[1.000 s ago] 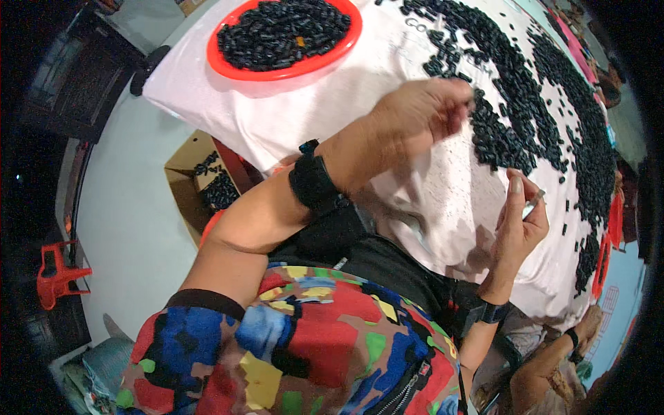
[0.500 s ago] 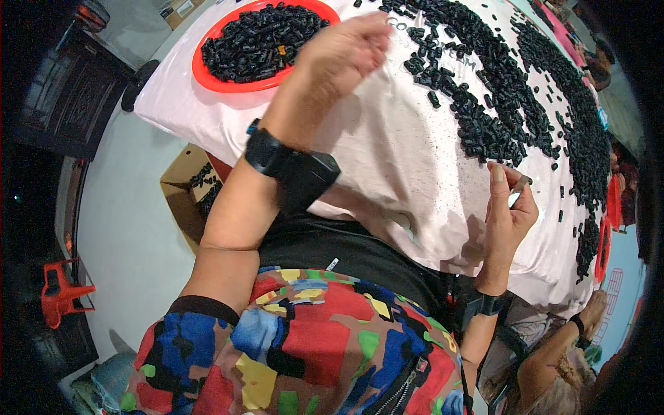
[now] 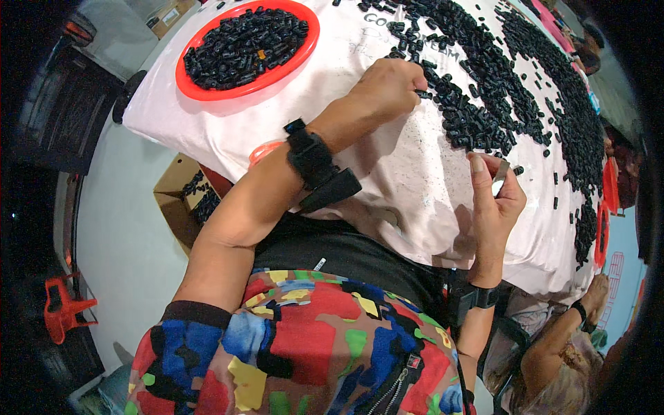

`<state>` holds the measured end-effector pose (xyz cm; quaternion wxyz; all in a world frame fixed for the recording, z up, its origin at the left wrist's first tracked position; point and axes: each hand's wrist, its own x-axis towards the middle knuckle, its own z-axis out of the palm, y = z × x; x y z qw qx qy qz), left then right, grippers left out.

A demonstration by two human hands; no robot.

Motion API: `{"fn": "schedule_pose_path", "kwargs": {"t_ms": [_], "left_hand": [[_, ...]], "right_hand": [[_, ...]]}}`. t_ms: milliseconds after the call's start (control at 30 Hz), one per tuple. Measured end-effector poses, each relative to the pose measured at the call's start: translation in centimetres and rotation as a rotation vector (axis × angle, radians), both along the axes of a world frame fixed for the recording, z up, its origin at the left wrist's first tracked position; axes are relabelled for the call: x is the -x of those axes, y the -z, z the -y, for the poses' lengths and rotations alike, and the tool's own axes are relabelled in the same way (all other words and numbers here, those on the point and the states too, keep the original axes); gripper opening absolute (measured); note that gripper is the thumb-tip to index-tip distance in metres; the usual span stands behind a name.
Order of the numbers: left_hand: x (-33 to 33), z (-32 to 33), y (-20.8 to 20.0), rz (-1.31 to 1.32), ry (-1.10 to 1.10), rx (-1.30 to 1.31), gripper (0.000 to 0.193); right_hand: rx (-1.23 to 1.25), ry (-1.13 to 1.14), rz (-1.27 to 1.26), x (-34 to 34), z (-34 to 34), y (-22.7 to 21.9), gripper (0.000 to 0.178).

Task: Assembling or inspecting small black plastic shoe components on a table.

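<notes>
your right hand [image 3: 496, 190] pinches a thin grey strip [image 3: 503, 171], thumb and fingers pressed tight on it. your left hand [image 3: 394, 86] is curled up at the near edge of the heap of black pieces [image 3: 484, 121], which lies on the pale cloth [image 3: 408, 159]. i cannot tell if those fingers grip the dark bit by their tips. lots more black pieces fill the red bowl [image 3: 238, 95].

be careful: if the strip is sharp, a slip could nick you. the cloth has folds, so a tug on it could make pieces roll. the bowl is near the table's edge, and a bump from your left arm could spill it. the black band [image 3: 311, 155] on that arm might catch the cloth.

big dark letters [image 3: 375, 19] are drawn on the cloth, with fainter scribbles below. the red wall marks [image 3: 612, 273] are too blurry to read.
</notes>
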<state>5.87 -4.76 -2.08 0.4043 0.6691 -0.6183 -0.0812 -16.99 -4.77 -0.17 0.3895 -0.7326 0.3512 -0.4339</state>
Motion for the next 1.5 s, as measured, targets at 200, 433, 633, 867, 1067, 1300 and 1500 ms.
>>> {"fn": "schedule_pose_path", "kwargs": {"t_ms": [200, 433, 633, 867, 1067, 1300, 1500], "left_hand": [[2.4, -2.8, -1.8, -0.735, 0.456, -0.23, 0.027], [4.8, -4.7, -2.7, -0.945, 0.601, -0.232, 0.026], [4.9, -4.8, -2.2, -1.333, 0.628, -0.397, 0.029], [5.1, -4.9, -1.9, -1.547, 0.654, -0.509, 0.029], [5.6, -5.2, -2.5, -1.641, 0.613, -0.519, 0.021], [5.6, -5.4, -2.5, -1.663, 0.611, -0.533, 0.018], [5.5, -5.0, -1.5, -1.679, 0.687, -0.558, 0.015]], "right_hand": [[-0.008, 0.032, 0.008, -0.3, 0.0, -0.6, 0.022], [0.07, 0.001, 0.04, -0.4, -0.3, -0.8, 0.021], [0.088, -0.026, 0.056, -0.2, -0.1, -0.7, 0.02], [-0.024, -0.051, 0.093, 0.0, -0.2, -0.9, 0.02], [0.009, -0.005, 0.07, 0.0, -0.2, -1.0, 0.02], [0.074, -0.066, -0.066, 0.5, -0.3, -1.0, 0.021], [0.112, -0.093, -0.158, 0.4, -0.1, -0.9, 0.024]]}}
